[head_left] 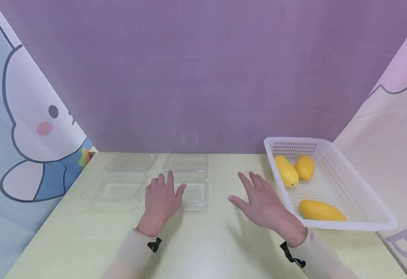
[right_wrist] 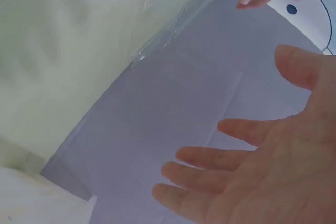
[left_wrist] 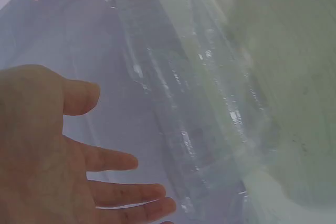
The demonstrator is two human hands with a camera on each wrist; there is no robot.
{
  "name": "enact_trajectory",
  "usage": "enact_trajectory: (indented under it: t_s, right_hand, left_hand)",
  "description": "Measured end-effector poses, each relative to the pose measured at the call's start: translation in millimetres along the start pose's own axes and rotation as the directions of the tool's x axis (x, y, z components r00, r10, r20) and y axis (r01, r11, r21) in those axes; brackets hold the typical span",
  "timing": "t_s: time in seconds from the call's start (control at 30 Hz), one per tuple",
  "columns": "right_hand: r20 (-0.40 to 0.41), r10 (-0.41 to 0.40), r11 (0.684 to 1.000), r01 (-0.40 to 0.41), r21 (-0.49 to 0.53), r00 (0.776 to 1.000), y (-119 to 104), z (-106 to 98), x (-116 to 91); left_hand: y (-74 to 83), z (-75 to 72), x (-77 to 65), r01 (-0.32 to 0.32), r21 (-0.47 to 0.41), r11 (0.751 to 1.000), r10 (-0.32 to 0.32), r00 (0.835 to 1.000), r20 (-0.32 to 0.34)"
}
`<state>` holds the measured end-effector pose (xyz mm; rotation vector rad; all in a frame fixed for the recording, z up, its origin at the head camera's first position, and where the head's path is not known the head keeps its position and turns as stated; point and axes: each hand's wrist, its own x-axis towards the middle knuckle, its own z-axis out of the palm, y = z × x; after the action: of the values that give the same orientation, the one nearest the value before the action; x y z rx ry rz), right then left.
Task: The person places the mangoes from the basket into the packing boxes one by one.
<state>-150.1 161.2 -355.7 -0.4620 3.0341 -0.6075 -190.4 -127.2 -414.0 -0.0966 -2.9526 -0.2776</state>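
My left hand (head_left: 162,201), its fingers straight and spread, is in front of two clear plastic clamshell boxes with raised lids. The right-hand box (head_left: 194,190) is partly hidden behind it, while the left-hand box (head_left: 119,192) sits farther left. In the left wrist view a clear box (left_wrist: 184,87) appears beyond the fingers, apart from them. With fingers extended and nothing held, my right hand (head_left: 264,207) hovers just left of a white plastic basket (head_left: 346,224). Inside the basket lie three yellow mangoes: one at the left wall (head_left: 287,172), another beside it (head_left: 305,167), a third near the front (head_left: 321,211).
Everything stands on a pale yellow-green table (head_left: 203,248). A purple panel (head_left: 203,77) rises along its back edge. Printed cloths hang on both sides, the left cloth (head_left: 32,116) showing a cartoon rabbit.
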Motion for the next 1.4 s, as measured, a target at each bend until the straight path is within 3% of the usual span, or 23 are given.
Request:
enact_trajectory:
  t_s: [0.27,0.5,0.67,0.93,1.17,1.4]
  right_hand:
    - [0.041,0.013,1.0,-0.012,-0.027,0.999,2.4,-22.6,0.5]
    - [0.015,0.013,0.999,-0.012,-0.051,1.0,13.7,-43.8,4.7]
    - [0.025,0.03,0.999,-0.029,-0.036,0.999,20.3,-53.8,10.3]
    - [-0.046,0.034,0.998,-0.032,0.051,0.998,37.7,-61.6,25.8]
    - [0.011,0.089,0.991,-0.09,0.101,0.996,54.4,-68.7,33.8]
    - [0.039,0.11,0.99,-0.113,0.084,0.993,67.9,-75.7,39.6]
  left_hand:
    - [-10.4,6.7,4.0,0.031,-0.052,0.998,-0.036,0.995,-0.093]
    - [-22.1,5.7,3.4,0.089,-0.188,0.978,-0.098,0.994,-0.041]
    - [-27.0,5.9,4.4,0.12,-0.218,0.969,-0.129,0.991,-0.027]
    - [-30.0,8.1,6.7,0.156,-0.241,0.958,-0.158,0.987,0.01]
    - [-35.9,12.9,11.7,0.176,-0.294,0.939,-0.171,0.984,0.044]
    - [-41.7,16.3,17.5,0.183,-0.311,0.933,-0.159,0.982,0.1]
